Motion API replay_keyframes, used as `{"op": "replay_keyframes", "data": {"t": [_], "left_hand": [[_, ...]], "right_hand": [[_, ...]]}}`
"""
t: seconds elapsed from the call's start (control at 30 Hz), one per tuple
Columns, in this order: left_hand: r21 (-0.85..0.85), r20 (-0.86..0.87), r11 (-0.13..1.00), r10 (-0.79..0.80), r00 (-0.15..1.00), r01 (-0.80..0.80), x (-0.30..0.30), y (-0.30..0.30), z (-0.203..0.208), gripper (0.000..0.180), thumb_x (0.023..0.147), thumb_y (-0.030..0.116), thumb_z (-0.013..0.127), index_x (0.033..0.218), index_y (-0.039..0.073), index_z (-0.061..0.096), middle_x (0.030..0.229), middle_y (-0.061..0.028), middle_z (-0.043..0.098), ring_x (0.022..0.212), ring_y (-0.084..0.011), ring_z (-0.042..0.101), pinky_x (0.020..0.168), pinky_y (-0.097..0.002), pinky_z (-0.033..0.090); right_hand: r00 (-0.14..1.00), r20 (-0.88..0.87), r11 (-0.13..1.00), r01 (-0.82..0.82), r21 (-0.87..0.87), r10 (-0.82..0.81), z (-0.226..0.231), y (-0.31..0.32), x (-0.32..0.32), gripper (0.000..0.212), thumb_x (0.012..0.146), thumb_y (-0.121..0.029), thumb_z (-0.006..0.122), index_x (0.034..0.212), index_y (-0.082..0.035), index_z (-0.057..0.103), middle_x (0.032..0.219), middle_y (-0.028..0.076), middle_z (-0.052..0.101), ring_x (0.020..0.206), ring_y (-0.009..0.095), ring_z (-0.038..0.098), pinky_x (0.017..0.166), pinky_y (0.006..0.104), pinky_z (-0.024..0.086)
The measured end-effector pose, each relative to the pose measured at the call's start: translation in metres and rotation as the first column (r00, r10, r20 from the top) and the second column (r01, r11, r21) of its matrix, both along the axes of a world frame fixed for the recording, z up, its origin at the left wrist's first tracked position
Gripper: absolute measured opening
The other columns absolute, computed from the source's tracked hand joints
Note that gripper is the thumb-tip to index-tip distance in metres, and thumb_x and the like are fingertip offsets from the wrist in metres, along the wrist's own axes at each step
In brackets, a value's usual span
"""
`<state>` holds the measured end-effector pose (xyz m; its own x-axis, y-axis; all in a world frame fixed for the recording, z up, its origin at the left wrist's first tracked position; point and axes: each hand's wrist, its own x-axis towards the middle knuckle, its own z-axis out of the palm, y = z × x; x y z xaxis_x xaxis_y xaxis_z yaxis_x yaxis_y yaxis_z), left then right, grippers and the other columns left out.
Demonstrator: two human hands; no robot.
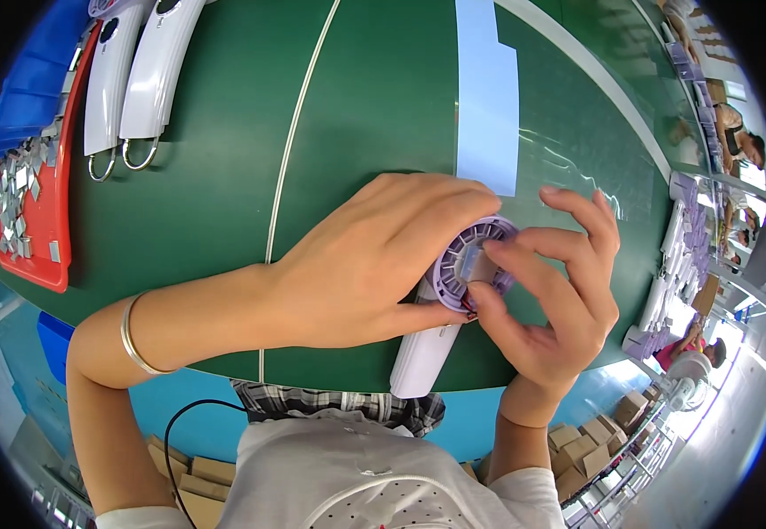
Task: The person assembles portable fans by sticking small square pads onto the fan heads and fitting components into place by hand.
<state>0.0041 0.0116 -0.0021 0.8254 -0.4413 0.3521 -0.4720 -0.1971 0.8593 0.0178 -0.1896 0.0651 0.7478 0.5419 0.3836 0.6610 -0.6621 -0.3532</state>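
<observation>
Two bare hands meet over a lavender-and-white device with a round head and a long, ribbed handle. The left hand grips the device around its head, thumb on the near rim and fingers along the far one. The right hand, at the device's right, pinches a small silvery piece between thumb and forefinger over the open head; its other fingers are raised and loosely curled.

The work looks partway done: the head's ring of fins is in place but uncovered, and a bit of red wire shows at the near rim. The silvery piece does not look settled — whether it already touches the inside is hidden by the fingertips.

The device is above the near edge of a green bench, its handle pointing toward the wearer. Just beyond it lies a pale blue strip. Far to its left, a red tray holds many small silvery pieces, beside a blue bin. Beyond and left of the device lie two white handles with metal loops — they seem further along, though their tops are cut off.
</observation>
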Motion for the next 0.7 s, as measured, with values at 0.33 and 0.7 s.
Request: {"op": "replay_keyframes", "data": {"t": [0.33,0.7], "left_hand": [[-0.010,0.036,1.000,0.025,0.999,-0.025,-0.0002,0.0019,-0.0006,0.082,0.070,0.019,0.088,0.139,0.003,0.048,0.137,-0.0145,0.056,0.123,-0.0339,0.056,0.101,-0.0443,0.043],[-0.023,0.071,0.999,0.042,0.997,-0.040,0.0019,-0.0002,-0.0001,0.083,0.065,0.020,0.090,0.136,0.001,0.051,0.133,-0.0157,0.059,0.118,-0.0345,0.059,0.098,-0.0446,0.045]], "right_hand": [[1.000,-0.023,0.999,0.008,-0.046,-0.009,0.0012,0.0014,-0.0028,0.031,0.054,-0.017,0.082,0.083,-0.005,0.075,0.084,0.006,0.064,0.109,0.038,0.062,0.108,0.0627,0.034],[0.999,-0.035,0.999,0.014,-0.052,-0.015,0.0034,0.0029,-0.0025,0.035,0.051,-0.019,0.084,0.082,-0.005,0.077,0.084,0.007,0.063,0.107,0.038,0.062,0.107,0.0628,0.035]]}}
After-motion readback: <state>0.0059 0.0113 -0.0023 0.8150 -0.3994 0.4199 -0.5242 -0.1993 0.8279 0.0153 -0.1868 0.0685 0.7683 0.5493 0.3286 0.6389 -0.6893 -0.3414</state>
